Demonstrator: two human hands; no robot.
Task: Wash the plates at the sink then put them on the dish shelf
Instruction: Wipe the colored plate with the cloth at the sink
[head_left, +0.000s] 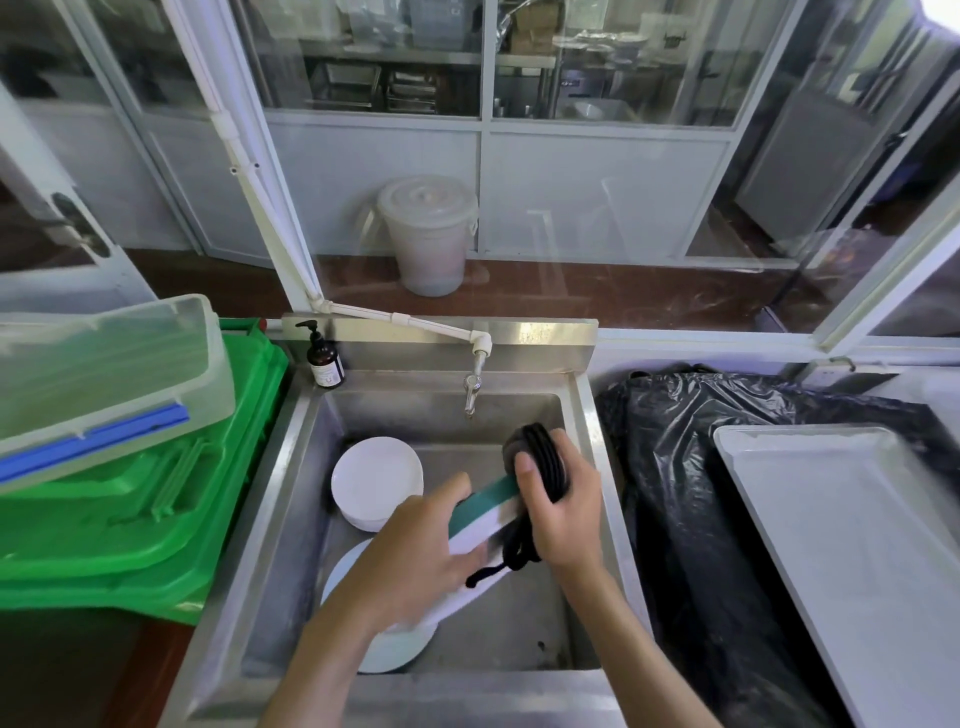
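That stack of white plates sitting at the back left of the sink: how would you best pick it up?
Grip the stack of white plates at its right rim, coming from above. It lies flat in the sink near the left wall, so the right edge looks more open. Both hands are busy with another plate.

White plates (376, 480) lie in the grey steel sink (291, 467); one held plate (488, 517) is white with a green rim band, rubbed by a black scrubber (537, 460). Green crates (130, 519) flank the sink's left edge, a black bag (701, 467) its right.

A steel sink (582, 415) holds white plates (376, 480) on its bottom; a soap bottle (324, 358) stands on its back left corner. Green crates (156, 519) sit beside it.
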